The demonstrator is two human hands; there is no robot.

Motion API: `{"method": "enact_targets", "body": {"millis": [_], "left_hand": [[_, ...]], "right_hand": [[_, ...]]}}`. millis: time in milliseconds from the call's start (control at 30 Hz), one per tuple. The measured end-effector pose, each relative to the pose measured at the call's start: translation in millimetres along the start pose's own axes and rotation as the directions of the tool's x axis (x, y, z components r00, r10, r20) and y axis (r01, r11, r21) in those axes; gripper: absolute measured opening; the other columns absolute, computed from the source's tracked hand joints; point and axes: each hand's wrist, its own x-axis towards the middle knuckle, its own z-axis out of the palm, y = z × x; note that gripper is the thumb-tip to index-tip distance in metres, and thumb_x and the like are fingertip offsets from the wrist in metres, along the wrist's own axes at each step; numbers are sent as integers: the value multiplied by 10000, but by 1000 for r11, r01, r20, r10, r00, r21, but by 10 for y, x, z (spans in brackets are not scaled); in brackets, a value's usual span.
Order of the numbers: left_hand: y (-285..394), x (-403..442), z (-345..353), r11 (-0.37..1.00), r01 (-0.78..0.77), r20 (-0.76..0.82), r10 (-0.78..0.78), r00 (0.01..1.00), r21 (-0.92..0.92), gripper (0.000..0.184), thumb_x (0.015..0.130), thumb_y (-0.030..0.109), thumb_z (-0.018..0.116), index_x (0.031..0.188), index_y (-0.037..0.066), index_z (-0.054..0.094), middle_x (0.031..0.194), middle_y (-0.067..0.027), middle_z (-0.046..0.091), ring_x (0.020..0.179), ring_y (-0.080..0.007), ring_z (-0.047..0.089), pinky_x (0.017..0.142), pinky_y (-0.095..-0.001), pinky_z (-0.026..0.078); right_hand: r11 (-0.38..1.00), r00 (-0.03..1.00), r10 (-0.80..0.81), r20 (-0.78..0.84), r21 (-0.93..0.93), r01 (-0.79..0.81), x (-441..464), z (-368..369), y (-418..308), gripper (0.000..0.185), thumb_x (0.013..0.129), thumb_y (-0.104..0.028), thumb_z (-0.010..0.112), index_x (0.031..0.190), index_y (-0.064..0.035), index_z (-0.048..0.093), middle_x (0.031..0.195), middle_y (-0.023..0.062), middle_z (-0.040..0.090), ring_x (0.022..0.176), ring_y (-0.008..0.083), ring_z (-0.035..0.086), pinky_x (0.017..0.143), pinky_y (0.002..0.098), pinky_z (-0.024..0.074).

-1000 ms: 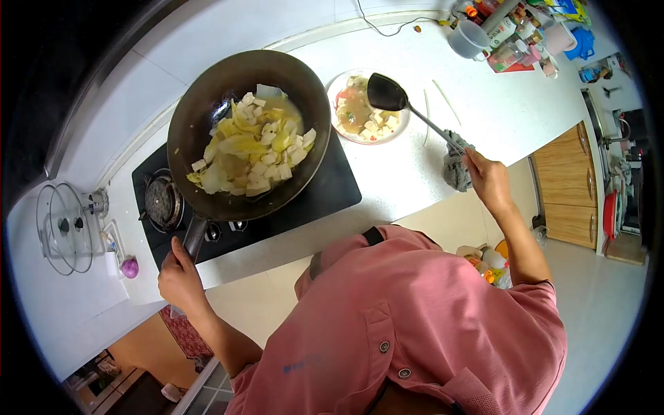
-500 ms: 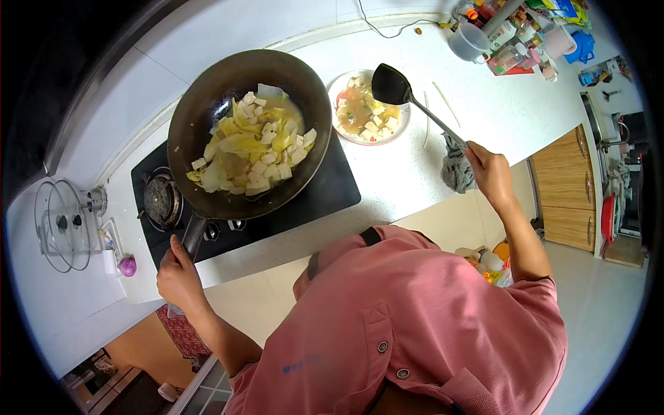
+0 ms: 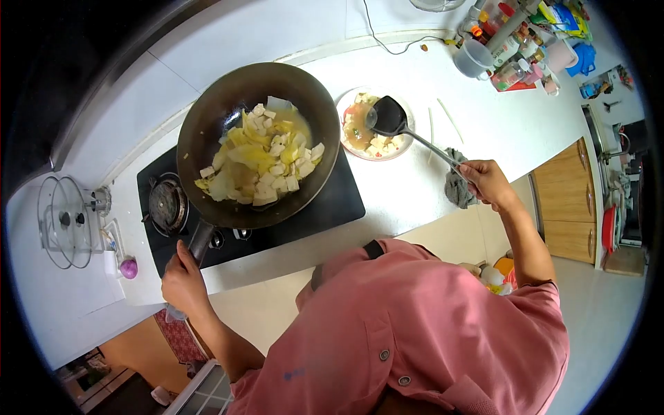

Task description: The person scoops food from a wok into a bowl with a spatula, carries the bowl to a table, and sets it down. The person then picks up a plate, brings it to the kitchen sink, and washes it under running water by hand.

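My left hand (image 3: 184,280) is wrapped round the handle of a dark wok (image 3: 200,124), which is tilted over the black stove (image 3: 339,197). Pale cubes and yellow-green leaves (image 3: 259,155) lie in the wok with some liquid. My right hand (image 3: 486,181) holds the long metal handle of a black spatula (image 3: 389,116). The spatula's head is over a white plate (image 3: 370,158) with broth and pale cubes, hiding part of it; whether they touch I cannot tell. Beneath the spatula handle, close to my right hand, lies a grey cloth (image 3: 458,190).
Bottles (image 3: 512,74) and a clear plastic container (image 3: 473,58) stand at the counter's far right. Two thin pale sticks (image 3: 449,120) lie right of the plate. A second burner (image 3: 168,204), glass lids (image 3: 66,221) and a purple onion (image 3: 128,268) are on the left.
The spatula's head has come down and its black face has turned over the plate. The whole view has shifted slightly, with the wok and plate lower in it. My left hand still grips the wok handle.
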Motion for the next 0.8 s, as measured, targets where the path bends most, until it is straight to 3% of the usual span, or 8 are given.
{"method": "enact_targets", "body": {"millis": [267,367,533,567,633,733,767,800], "left_hand": [[3,-8,-4,1000,-8,-26,8,1000,13,545,982,449,525,619,61,646,607,-148,638,512,-363,612,433,-435,443],[11,-5,4,1000,-3,-32,2,999,-5,542,981,448,529,621,60,648,603,-148,635,506,-363,610,431,-432,442],[-1,-11,2,1000,1,1,-1,1000,-3,550,984,451,521,621,57,645,615,-149,637,511,-355,608,436,-433,440],[12,-11,-23,1000,13,17,-13,1000,-10,509,983,414,537,646,50,654,641,-154,645,535,-353,614,456,-432,448],[75,-10,-103,999,39,51,-38,998,-24,427,980,340,569,697,36,672,694,-164,659,582,-351,624,495,-431,464],[191,1,-124,922,-287,-365,181,913,-260,240,954,183,608,814,6,690,781,-184,670,659,-359,629,563,-421,484],[241,-71,-181,913,-299,-289,218,932,-276,81,907,42,625,933,3,691,858,-168,686,733,-339,647,643,-404,499],[341,-121,-196,868,-370,-306,273,912,-330,78,901,34,627,943,13,689,873,-152,691,746,-324,651,657,-398,501]], "right_hand": [[976,980,126,153,158,-150,62,38,-102,220,992,-272,553,915,-86,643,543,-37,470,369,32,338,295,216,209],[973,988,45,146,219,-77,159,57,-28,235,996,-251,549,904,-59,651,555,-39,488,390,49,360,332,225,250],[936,935,-323,-147,-198,292,181,39,80,244,978,-200,567,914,17,657,556,80,506,465,138,433,474,308,375],[890,901,-401,-169,-306,338,148,8,81,241,972,-192,574,927,28,659,560,106,504,482,155,447,505,323,394],[876,889,-418,-185,-342,340,32,-31,64,221,958,-191,593,971,15,671,580,141,502,488,185,447,526,337,412],[826,865,-470,-173,-431,363,-9,-49,129,220,942,-192,614,1026,-1,684,617,184,541,495,246,482,549,355,438],[801,855,-493,-161,-467,374,-9,-56,154,224,938,-193,620,1042,-6,688,630,197,560,497,269,500,555,361,447],[790,855,-494,-159,-491,366,-10,-54,165,223,934,-192,624,1041,-8,690,652,207,573,517,297,520,566,370,455]]}}
